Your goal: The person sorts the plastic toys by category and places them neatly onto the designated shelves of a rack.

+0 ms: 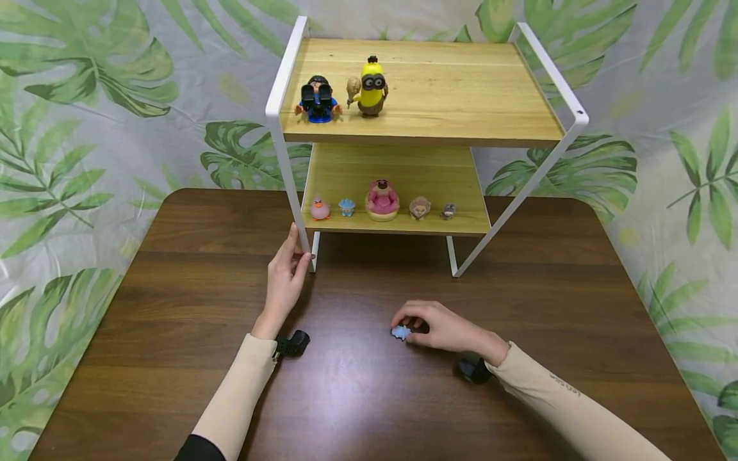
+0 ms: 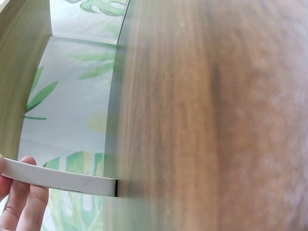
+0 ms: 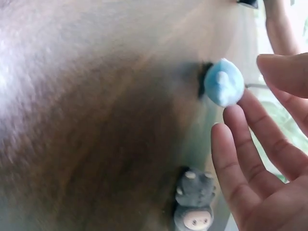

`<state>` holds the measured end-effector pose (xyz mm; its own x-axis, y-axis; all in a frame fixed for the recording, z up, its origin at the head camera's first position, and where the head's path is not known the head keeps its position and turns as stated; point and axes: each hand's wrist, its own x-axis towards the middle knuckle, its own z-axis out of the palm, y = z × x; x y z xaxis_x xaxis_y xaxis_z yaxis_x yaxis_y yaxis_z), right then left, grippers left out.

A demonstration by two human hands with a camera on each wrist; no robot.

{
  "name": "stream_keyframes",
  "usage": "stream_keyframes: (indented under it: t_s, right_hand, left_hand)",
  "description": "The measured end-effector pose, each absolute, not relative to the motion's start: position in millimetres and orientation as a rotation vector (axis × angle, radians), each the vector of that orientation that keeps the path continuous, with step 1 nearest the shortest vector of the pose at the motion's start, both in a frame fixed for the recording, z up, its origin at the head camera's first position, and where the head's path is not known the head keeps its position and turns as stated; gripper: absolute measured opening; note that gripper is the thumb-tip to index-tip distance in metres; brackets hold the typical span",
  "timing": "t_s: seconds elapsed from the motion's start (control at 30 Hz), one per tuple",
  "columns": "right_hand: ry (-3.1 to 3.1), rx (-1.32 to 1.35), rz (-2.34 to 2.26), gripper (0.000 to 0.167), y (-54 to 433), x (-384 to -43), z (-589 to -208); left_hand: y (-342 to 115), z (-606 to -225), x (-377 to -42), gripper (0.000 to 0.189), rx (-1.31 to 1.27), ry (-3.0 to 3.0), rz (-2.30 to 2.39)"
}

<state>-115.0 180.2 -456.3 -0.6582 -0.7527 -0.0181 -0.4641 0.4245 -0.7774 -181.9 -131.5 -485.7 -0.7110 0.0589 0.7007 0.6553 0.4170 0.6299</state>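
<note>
My left hand [image 1: 284, 272] grips the white front leg [image 2: 72, 182] of a two-tier shelf, fingers behind the bar and thumb at its near side. Over the table, my right hand [image 1: 441, 326] is around a small light-blue toy figure [image 1: 400, 332]. In the right wrist view the blue toy [image 3: 224, 83] is at the fingertips, while the thumb [image 3: 284, 72] stands apart from it. A small grey toy figure [image 3: 193, 199] with a pale face lies below those fingers in that view.
On the lower wooden shelf [image 1: 398, 157] several small figures stand in a row, among them a pink bear [image 1: 382, 200] and a pink duck [image 1: 319, 209]. The upper shelf [image 1: 461, 83] holds a yellow figure [image 1: 371, 89] and a blue-clothed figure [image 1: 318, 101]. Brown table [image 1: 190, 307] beneath.
</note>
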Motion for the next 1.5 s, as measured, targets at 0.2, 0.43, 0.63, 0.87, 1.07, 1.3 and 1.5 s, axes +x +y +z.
stream_keyframes:
  t_s: [0.2,0.43,0.63,0.87,1.07,1.3,1.5]
  right_hand:
    - [2.358,-1.06,-0.989,0.024,177.2,-112.9,-459.1]
    - [2.362,-1.029,-0.973,0.024,175.6,-113.7,-459.8]
    - [2.362,-1.026,-0.966,0.023,174.1,-115.1,-461.1]
    - [2.371,-1.003,-0.98,0.02,171.7,-116.1,-462.5]
    - [2.409,-0.982,-0.993,0.017,171.6,-117.1,-461.1]
    - [2.432,-0.979,-1.024,0.015,173.4,-118.4,-458.0]
    - [2.424,-0.968,-1.112,0.014,175.8,-120.4,-452.9]
  left_hand:
    - [-130.0,-486.6,-183.0,0.097,-0.613,-2.063,-1.305]
    - [-131.4,-483.8,-181.5,0.093,-0.594,-2.102,-1.288]
    - [-131.7,-485.3,-182.1,0.09,-0.607,-2.097,-1.291]
    - [-131.5,-484.5,-182.5,0.091,-0.6,-2.1,-1.274]
    - [-132.3,-485.2,-182.4,0.09,-0.6,-2.103,-1.288]
    - [-132.1,-485.7,-182.2,0.093,-0.596,-2.094,-1.309]
    - [-130.1,-483.6,-181.3,0.1,-0.603,-2.064,-1.305]
